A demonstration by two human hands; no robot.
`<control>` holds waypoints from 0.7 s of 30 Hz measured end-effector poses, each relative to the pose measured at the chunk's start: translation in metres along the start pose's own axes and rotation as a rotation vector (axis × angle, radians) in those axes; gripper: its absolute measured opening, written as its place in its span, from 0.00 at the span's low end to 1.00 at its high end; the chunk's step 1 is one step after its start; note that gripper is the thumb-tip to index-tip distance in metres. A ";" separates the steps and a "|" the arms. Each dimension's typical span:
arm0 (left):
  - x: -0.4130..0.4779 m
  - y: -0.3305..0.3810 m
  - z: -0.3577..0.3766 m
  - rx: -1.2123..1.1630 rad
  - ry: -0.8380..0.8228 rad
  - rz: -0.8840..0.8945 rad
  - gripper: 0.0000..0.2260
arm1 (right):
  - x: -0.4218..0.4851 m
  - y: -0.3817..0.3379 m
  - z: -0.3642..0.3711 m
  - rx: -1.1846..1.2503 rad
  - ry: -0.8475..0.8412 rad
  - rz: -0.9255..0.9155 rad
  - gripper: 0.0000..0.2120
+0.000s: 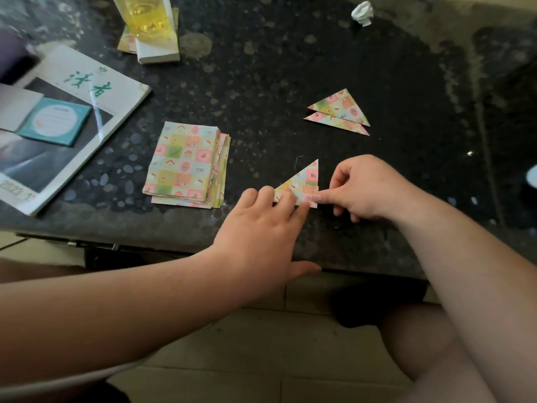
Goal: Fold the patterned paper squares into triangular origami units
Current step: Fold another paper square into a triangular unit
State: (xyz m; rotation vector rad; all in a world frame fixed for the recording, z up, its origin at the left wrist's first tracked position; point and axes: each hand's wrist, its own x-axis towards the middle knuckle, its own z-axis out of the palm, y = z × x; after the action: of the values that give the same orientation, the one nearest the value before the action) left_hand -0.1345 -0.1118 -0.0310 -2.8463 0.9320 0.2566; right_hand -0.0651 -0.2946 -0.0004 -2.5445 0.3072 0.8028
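Left hand (259, 225) flat on checked paper triangle (305, 181)

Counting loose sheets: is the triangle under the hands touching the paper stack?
Apart. The head view shows bare table between the stack and the triangle.

table (261, 68): dark speckled stone, polished
squares (183, 164): patterned paper, matt
glass (142, 16): clear
magazine (87, 91): glossy paper
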 end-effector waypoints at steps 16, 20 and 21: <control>-0.004 -0.015 -0.010 -0.053 -0.102 0.037 0.53 | -0.001 -0.016 0.007 0.029 -0.173 0.081 0.19; -0.004 -0.021 -0.016 -0.075 -0.164 0.025 0.48 | 0.000 -0.007 -0.003 0.072 -0.237 0.151 0.15; -0.006 -0.023 -0.018 -0.077 -0.175 0.011 0.48 | 0.000 -0.003 -0.005 0.089 -0.245 0.171 0.13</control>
State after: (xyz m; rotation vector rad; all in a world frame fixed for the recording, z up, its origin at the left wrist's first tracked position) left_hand -0.1233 -0.0932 -0.0106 -2.8311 0.9221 0.5441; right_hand -0.0616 -0.2948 0.0045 -2.3285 0.4731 1.1271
